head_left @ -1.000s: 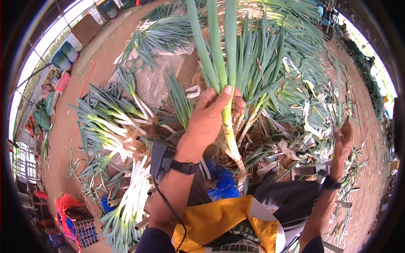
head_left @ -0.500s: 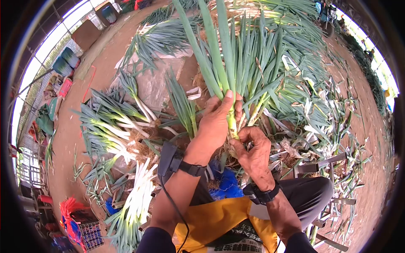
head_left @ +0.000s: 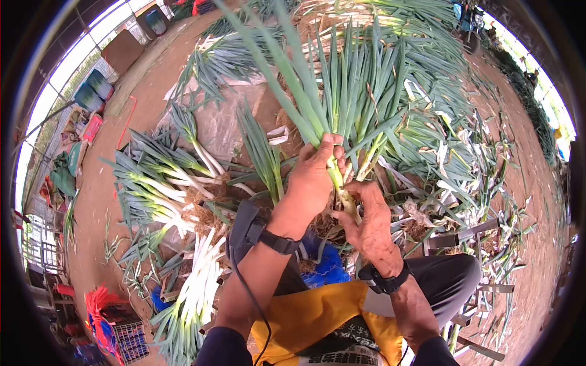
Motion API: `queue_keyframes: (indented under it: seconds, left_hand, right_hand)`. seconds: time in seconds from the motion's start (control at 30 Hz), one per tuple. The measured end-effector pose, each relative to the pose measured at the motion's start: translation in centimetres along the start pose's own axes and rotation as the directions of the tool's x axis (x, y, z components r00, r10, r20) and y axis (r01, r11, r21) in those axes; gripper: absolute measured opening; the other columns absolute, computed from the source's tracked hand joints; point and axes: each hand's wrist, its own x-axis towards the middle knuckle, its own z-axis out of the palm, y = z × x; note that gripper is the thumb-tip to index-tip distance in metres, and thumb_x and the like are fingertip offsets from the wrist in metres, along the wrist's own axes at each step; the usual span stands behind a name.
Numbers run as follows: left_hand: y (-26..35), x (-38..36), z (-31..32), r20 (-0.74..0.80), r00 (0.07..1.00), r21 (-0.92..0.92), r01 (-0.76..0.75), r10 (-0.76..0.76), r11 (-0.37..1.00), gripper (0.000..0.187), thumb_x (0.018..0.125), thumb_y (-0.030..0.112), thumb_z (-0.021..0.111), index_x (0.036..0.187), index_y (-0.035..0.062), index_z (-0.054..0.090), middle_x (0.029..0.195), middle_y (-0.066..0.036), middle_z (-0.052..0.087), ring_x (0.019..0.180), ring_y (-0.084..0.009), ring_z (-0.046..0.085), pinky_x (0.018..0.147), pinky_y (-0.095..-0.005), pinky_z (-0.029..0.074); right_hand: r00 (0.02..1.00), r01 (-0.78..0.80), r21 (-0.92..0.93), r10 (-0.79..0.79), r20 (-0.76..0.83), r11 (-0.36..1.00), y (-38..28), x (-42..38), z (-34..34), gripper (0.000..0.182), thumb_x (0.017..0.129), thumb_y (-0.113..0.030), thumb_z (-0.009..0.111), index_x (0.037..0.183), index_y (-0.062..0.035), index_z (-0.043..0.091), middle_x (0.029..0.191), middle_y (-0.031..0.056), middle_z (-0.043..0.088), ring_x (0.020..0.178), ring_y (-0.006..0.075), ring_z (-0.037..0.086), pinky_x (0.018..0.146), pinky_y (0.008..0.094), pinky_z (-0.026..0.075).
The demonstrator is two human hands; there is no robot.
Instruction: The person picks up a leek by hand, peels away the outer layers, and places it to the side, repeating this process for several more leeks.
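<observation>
My left hand [head_left: 315,177] is closed around the stalk of a large green onion [head_left: 299,110], thumb on top, with the long leaves fanning up and away. Below that grip, the pale lower stalk slants down to the right. My right hand [head_left: 371,226] is at this lower end, thumb and index finger spread apart on either side of the stalk. Just behind are more upright green onions [head_left: 360,79]. A smaller green onion [head_left: 262,149] stands to the left of my left hand.
To the left lie unpeeled green onions [head_left: 162,183] with brown roots, and a bunch with clean white stalks [head_left: 198,280]. A big green heap [head_left: 427,79] covers the far right. Torn leaves litter the right side. A blue plastic bag [head_left: 326,268] sits between my knees; a black crate [head_left: 131,338] stands lower left.
The held green onion has tilted, its leaves leaning further left and its base swinging right. My right thumb and index finger have gone from pinched at the base to spread apart.
</observation>
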Motion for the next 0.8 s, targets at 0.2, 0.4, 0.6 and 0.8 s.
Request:
queue_keyframes:
  seconds: [0.2, 0.4, 0.6, 0.8]
  left_hand:
    - [-0.2, 0.3, -0.5, -0.049, 0.999, 0.009, -0.009, 0.01, 1.0, 0.032, 0.098, 0.032, 0.061, 0.104, 0.0012, 0.059, 0.084, -0.003, 0.052, 0.079, -0.0169, 0.048, 0.074, -0.0318, 0.043]
    - [3.0, 0.2, -1.5, -0.099, 0.985, -0.019, -0.146, 0.143, 0.989, 0.028, 0.099, 0.029, 0.058, 0.103, 0.0011, 0.057, 0.085, -0.004, 0.052, 0.079, -0.019, 0.048, 0.075, -0.0344, 0.042]
    - [3.0, 0.5, -1.5, -0.149, 0.984, -0.073, -0.105, 0.093, 0.992, 0.025, 0.1, 0.028, 0.058, 0.1, 0.0034, 0.056, 0.084, -0.002, 0.052, 0.077, -0.0178, 0.049, 0.074, -0.0346, 0.043]
    - [2.9, 0.9, -2.3, -0.208, 0.978, -0.226, -0.04, -0.008, 0.973, 0.018, 0.098, 0.022, 0.061, 0.099, 0.0057, 0.053, 0.092, -0.007, 0.051, 0.084, -0.0219, 0.049, 0.083, -0.0381, 0.043]
  right_hand:
    - [0.997, 0.078, -0.108, -0.077, 0.01, 0.991, 1.8, -0.8, 0.6, 0.019, 0.072, 0.004, 0.073, 0.088, -0.0027, 0.064, 0.083, 0.0125, 0.06, 0.077, 0.0357, 0.061, 0.069, 0.042, 0.05]
    - [0.976, 0.001, -0.025, 0.005, 0.216, 1.0, 4.4, -5.4, -0.9, 0.015, 0.074, 0.004, 0.073, 0.083, -0.0039, 0.064, 0.081, 0.0104, 0.06, 0.076, 0.0316, 0.061, 0.068, 0.0387, 0.051]
    - [0.997, 0.008, -0.078, -0.002, 0.076, 0.997, 1.8, -2.6, -1.4, 0.044, 0.07, 0.002, 0.076, 0.11, -0.0094, 0.062, 0.107, 0.0111, 0.056, 0.09, 0.0322, 0.062, 0.072, 0.0385, 0.053]
    - [0.976, 0.205, -0.246, -0.178, 0.129, 0.947, 4.0, -1.9, 0.6, 0.037, 0.069, 0.004, 0.071, 0.103, -0.0087, 0.066, 0.099, 0.0086, 0.058, 0.082, 0.0316, 0.063, 0.067, 0.039, 0.054]
